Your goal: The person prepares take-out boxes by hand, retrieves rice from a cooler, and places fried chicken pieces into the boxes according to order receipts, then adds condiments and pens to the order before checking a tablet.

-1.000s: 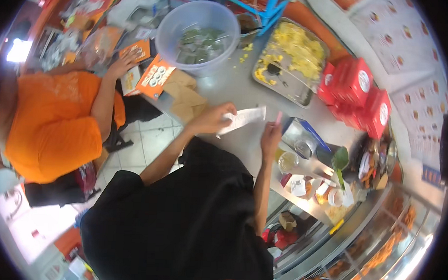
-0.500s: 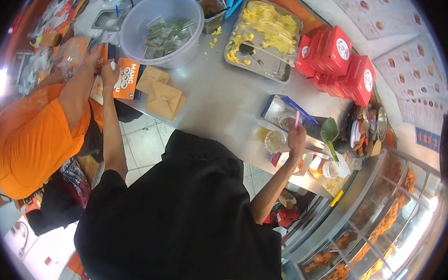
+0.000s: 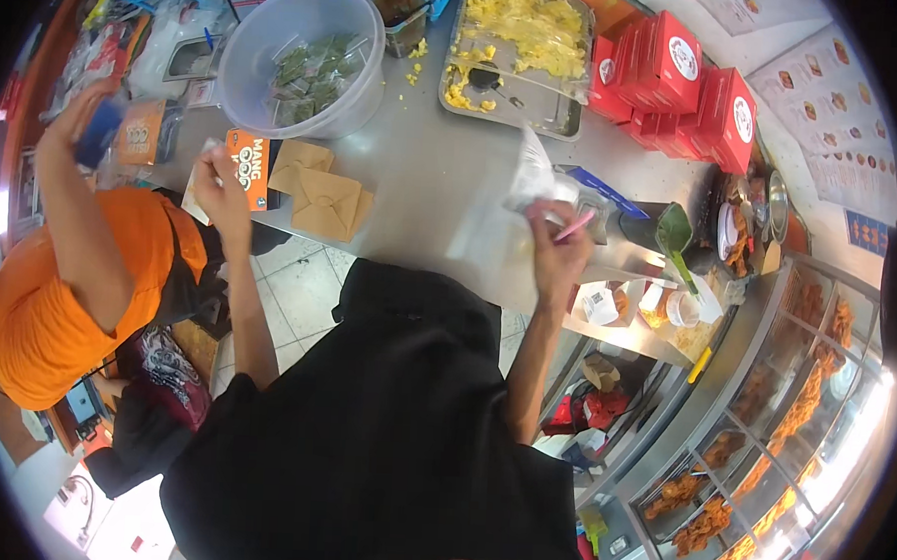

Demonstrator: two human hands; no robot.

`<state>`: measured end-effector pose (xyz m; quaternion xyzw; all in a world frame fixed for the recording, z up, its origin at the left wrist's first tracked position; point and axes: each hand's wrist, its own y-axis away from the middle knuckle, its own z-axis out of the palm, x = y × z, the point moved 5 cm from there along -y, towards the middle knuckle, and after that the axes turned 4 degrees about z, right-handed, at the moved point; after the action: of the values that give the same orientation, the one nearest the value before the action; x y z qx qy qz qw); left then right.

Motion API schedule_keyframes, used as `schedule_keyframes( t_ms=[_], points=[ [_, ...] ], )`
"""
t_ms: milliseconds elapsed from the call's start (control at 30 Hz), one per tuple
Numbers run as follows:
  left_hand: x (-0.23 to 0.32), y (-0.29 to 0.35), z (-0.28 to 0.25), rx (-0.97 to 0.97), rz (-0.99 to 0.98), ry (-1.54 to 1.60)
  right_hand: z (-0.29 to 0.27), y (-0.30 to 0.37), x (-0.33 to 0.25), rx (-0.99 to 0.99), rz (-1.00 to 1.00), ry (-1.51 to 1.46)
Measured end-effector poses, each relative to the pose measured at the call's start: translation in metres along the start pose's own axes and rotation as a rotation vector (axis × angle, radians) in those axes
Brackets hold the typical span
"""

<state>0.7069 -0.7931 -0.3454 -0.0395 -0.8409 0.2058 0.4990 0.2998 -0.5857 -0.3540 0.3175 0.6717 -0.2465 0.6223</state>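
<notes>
My right hand [image 3: 558, 247] is closed over the middle of the counter. A thin pink stick [image 3: 575, 225], like a straw or pen, pokes out of its fingers. Against the fingertips is a whitish see-through plastic bag [image 3: 535, 174], blurred; what it contains is hard to make out. My left hand [image 3: 222, 188] is pinched at the near edge of an orange printed box [image 3: 249, 161], with a small white bit at its fingertips. Beside the box lie brown paper envelopes [image 3: 324, 203].
A co-worker in an orange shirt [image 3: 78, 294] stands at left, holding something blue. On the counter [image 3: 413, 178] are a large clear tub [image 3: 371, 96] of leafy packets, a metal tray [image 3: 565, 125] of yellow food and red boxes [image 3: 668, 64]. A fried-food display case [image 3: 754, 393] stands at right.
My right hand has moved left with the pink stick, and the whitish bag now shows at it. The clear cup near it no longer shows. The co-worker's arm has swung left.
</notes>
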Motion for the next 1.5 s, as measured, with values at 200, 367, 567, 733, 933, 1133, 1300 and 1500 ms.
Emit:
schedule_keyframes(
  t_ms=[200,367,567,733,933,1133,1300,1500],
  points=[
    [0.137,0.131,0.105,-1.017,-0.073,0.736,0.027,0.070,-0.041,-0.361,-0.201,-0.032],
    [0.150,0.144,0.134,-0.855,-0.160,0.739,0.028,0.083,-0.024,-0.279,0.383,-0.173],
    [0.015,0.196,0.222,-0.980,0.034,0.280,0.015,0.064,0.114,-0.126,0.159,0.351],
    [-0.014,0.213,0.216,-0.952,0.104,0.003,0.000,0.075,0.131,-0.117,0.567,-0.022],
    [-0.039,0.219,0.210,-0.802,0.224,-0.087,0.005,0.064,0.143,-0.168,0.682,-0.080],
    [-0.040,0.219,0.213,-0.967,0.293,-0.219,0.051,0.053,0.170,-0.135,0.457,-0.203],
    [-0.042,0.214,0.219,-1.071,0.278,-0.376,0.062,0.047,0.185,-0.203,0.470,-0.029],
    [-0.048,0.206,0.219,-1.032,0.226,-0.430,0.089,0.047,0.194,-0.222,0.380,0.027]
  ],
)
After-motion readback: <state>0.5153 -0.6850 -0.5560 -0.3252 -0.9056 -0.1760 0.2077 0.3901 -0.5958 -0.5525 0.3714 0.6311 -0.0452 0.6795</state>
